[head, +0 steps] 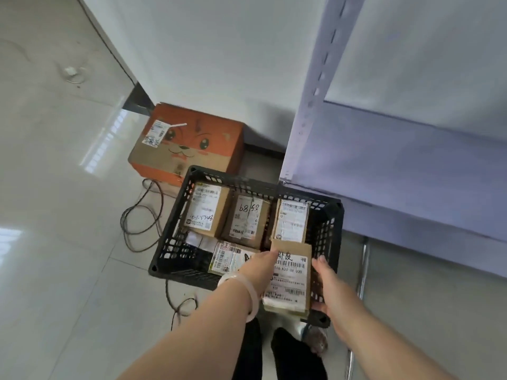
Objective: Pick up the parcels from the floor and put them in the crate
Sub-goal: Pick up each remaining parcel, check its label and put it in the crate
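Crate point(170, 238): black, lattice walls, on tiled floor point(55, 187) beside shelf point(384, 160).
Far row inside: left parcel point(205, 209), middle parcel point(248, 218), right parcel point(292, 220); brown cartons, labels up, side by side.
Near left inside: flat parcel point(229, 259), label up, partly behind left hand point(260, 266).
Held parcel point(290, 278): brown, labelled, tilted over crate's near right corner; left hand grips its left edge, right hand point(329, 281) its right edge.
Bracelet point(248, 293): pale, left wrist.
Box point(189, 144): orange, cartoon face, behind crate by wall.
Cable point(137, 215): dark, looped on floor left of crate.
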Tool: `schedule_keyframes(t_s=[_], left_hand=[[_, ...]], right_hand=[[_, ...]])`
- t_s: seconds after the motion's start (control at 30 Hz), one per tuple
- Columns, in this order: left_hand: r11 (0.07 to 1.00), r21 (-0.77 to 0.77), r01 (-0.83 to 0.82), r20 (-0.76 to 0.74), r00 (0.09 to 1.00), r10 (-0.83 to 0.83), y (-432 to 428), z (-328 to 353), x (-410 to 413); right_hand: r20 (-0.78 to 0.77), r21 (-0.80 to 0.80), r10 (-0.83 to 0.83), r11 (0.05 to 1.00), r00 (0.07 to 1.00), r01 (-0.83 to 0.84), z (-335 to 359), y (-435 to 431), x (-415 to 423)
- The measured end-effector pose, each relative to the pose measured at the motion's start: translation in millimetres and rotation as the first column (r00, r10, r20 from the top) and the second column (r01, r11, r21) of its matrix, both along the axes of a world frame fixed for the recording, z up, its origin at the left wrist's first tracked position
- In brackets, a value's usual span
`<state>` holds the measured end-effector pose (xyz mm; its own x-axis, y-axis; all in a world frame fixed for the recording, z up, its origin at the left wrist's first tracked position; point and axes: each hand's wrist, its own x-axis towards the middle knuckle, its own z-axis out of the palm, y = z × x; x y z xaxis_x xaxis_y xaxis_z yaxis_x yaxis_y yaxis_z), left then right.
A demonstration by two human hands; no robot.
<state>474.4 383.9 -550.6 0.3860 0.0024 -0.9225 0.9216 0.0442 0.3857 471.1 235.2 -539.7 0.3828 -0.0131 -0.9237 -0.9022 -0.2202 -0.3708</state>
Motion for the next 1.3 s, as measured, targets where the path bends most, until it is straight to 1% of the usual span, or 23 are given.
schedule_keyframes(t_s=[0.1, 0.17, 0.27, 0.33, 0.5, 0.57, 0.67, 0.77, 0.87, 0.97, 1.1, 1.2, 1.3], left_hand=[[0.999, 0.009, -0.044, -0.078, 0.996, 0.045, -2, -34, -1], [1.000, 0.024, -0.012, -0.102, 0.995, 0.015, -3, -51, -1], [0.996, 0.045, 0.074, -0.062, 0.996, -0.072, -4, -74, 6], [0.990, 0.045, 0.130, -0.038, 0.991, -0.128, -5, -85, 11], [0.994, 0.024, 0.109, -0.098, 0.990, -0.106, -10, -106, 4], [0.993, 0.045, 0.107, -0.098, 0.990, -0.102, -12, -117, -2], [0.995, 0.052, 0.086, -0.108, 0.991, -0.080, -15, -132, -6], [0.987, 0.086, 0.138, -0.115, 0.985, -0.128, -18, -140, -7], [0.982, 0.119, 0.143, -0.096, 0.987, -0.132, -18, -141, -5], [0.988, 0.126, 0.090, -0.076, 0.994, -0.081, -16, -131, -3], [0.993, 0.115, 0.022, -0.028, 0.999, -0.019, -11, -111, 0], [0.995, 0.098, -0.018, 0.026, 1.000, 0.015, -4, -73, 6], [0.999, 0.041, -0.020, 0.171, 0.985, 0.012, -1, -14, 22]], right_hand=[[-0.078, -0.106, 0.041, 0.993, 0.996, -0.049, -35, 4, 4], [-0.109, -0.154, 0.032, 0.987, 0.993, -0.049, -55, 2, 7], [-0.120, -0.141, -0.057, 0.989, 0.991, 0.040, -74, 1, 11], [-0.092, -0.129, -0.111, 0.987, 0.990, 0.098, -85, 1, 15], [-0.048, -0.065, -0.225, 0.973, 0.973, 0.222, -107, 12, 11], [-0.052, -0.040, -0.219, 0.975, 0.974, 0.217, -113, 17, 10], [-0.058, -0.098, -0.204, 0.975, 0.977, 0.198, -125, 19, 14], [-0.057, -0.127, -0.190, 0.975, 0.980, 0.182, -132, 16, 15], [-0.078, -0.108, -0.176, 0.980, 0.981, 0.167, -138, 13, 12], [-0.060, -0.094, -0.161, 0.983, 0.985, 0.155, -134, 10, 8], [0.048, -0.117, -0.085, 0.989, 0.995, 0.091, -104, 5, 9], [0.114, -0.115, -0.026, 0.993, 0.993, 0.039, -55, 3, 16], [0.242, -0.068, -0.023, 0.997, 0.970, 0.040, 12, 3, 27]])
